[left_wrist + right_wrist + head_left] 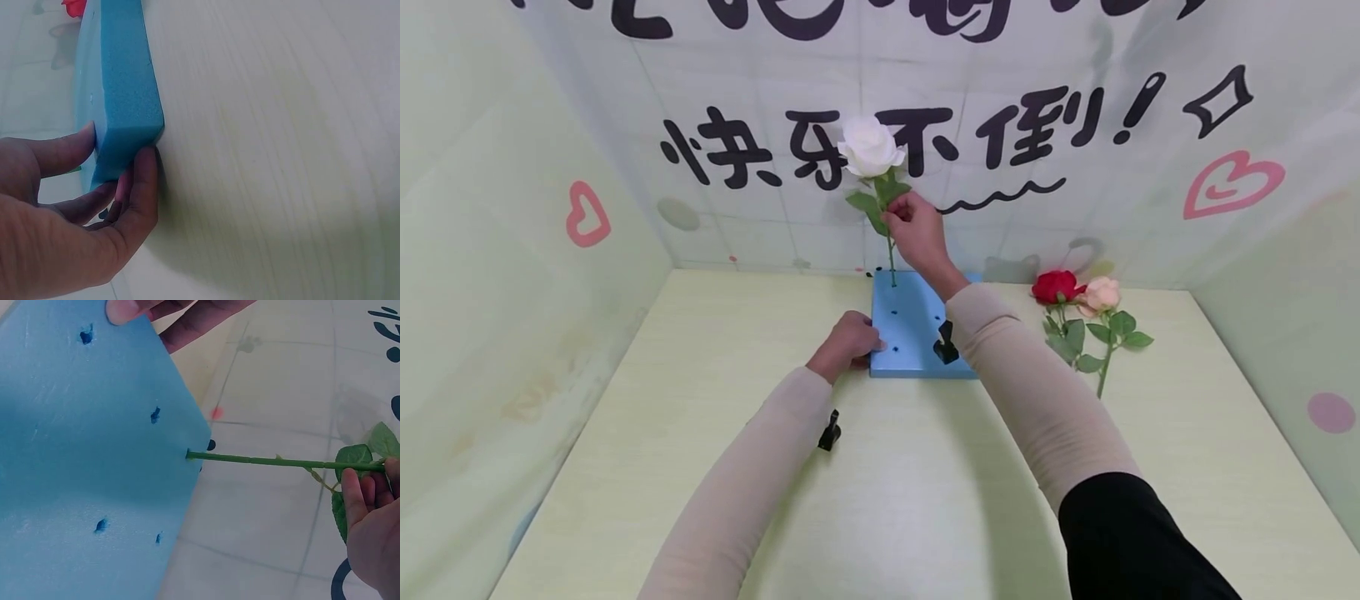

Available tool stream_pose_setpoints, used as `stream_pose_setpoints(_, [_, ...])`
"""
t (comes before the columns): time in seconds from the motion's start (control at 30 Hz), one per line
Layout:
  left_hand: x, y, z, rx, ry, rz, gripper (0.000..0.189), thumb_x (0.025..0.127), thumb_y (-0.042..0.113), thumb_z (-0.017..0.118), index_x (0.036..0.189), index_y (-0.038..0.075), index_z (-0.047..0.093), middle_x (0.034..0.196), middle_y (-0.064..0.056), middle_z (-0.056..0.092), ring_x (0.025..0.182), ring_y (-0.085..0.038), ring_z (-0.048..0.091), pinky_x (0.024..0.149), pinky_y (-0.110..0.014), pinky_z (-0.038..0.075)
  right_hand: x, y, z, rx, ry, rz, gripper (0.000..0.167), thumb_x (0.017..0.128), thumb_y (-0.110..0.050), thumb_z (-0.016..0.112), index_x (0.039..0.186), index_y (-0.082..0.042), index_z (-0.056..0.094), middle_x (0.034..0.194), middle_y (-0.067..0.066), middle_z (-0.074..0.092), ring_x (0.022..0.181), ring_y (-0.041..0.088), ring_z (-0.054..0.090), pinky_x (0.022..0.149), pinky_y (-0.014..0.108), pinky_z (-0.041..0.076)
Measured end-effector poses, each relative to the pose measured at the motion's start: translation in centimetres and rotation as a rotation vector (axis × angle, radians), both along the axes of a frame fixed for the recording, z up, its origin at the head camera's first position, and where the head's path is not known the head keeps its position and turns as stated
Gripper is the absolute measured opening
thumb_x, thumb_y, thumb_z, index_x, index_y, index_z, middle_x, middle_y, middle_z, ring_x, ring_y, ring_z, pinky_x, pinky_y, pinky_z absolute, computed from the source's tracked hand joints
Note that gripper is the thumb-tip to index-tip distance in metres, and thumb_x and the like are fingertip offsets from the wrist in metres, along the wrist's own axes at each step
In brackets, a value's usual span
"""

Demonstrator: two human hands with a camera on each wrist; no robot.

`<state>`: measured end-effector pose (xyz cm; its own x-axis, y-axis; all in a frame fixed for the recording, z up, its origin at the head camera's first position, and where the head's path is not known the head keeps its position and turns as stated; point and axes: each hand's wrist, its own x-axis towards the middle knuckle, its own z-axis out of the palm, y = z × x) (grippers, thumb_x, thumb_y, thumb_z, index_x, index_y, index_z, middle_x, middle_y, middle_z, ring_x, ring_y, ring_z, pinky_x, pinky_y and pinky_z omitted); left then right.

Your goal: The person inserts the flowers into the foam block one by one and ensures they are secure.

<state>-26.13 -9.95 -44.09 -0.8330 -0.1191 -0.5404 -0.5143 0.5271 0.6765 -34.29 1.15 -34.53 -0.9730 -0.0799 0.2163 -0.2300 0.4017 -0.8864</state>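
Observation:
A white rose (pixel 870 147) with green leaves stands upright over a blue foam block (pixel 917 362). My right hand (pixel 917 232) pinches its stem just below the bloom, among the leaves. In the right wrist view the green stem (pixel 250 460) has its lower end in a hole near the block's far left corner. My left hand (pixel 850 337) grips the block's left edge, thumb (pixel 78 147) at the top face and fingers against the side. Several other small dark holes (pixel 101 525) show in the top face.
To the right of the block lie a red rose (pixel 1057 286) and a pale pink rose (pixel 1101 295) with leafy stems. A printed cloth backdrop (pixel 760 233) rises behind the light wooden table (pixel 700 350), with cloth walls on both sides.

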Motion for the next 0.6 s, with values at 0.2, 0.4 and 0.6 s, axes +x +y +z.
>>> stream_pose_setpoints(0.2, [0.12,0.04,0.26,0.004,0.0,-0.001,0.052,0.095,0.011,0.061,0.143,0.003,0.043,0.13,-0.013,0.054,0.101,-0.025,0.061,0.081,-0.039,0.058,0.06,0.04,-0.43,0.007,0.015,-0.005,0.014,0.095,-0.017,0.063,0.104,-0.006,0.061,0.099,0.007,0.062,0.089,0.017,0.057,0.074,0.025,0.052])
stream_pose_setpoints(0.4, [0.32,-0.13,0.31,0.007,0.005,-0.006,0.051,0.095,0.01,0.06,0.142,0.002,0.043,0.129,-0.014,0.054,0.101,-0.026,0.061,0.082,-0.039,0.057,0.22,-0.24,-0.75,0.053,0.018,0.001,0.014,0.096,-0.019,0.062,0.103,-0.007,0.06,0.099,0.006,0.061,0.089,0.016,0.057,0.072,0.025,0.051])
stream_pose_setpoints(0.6, [0.45,-0.21,0.34,0.012,0.019,-0.017,0.052,0.094,0.01,0.06,0.142,0.001,0.042,0.129,-0.014,0.055,0.1,-0.025,0.062,0.081,-0.038,0.057,0.18,-0.44,-0.83,0.073,0.057,0.002,0.013,0.097,-0.017,0.061,0.101,-0.005,0.06,0.098,0.007,0.062,0.089,0.017,0.058,0.072,0.026,0.05])
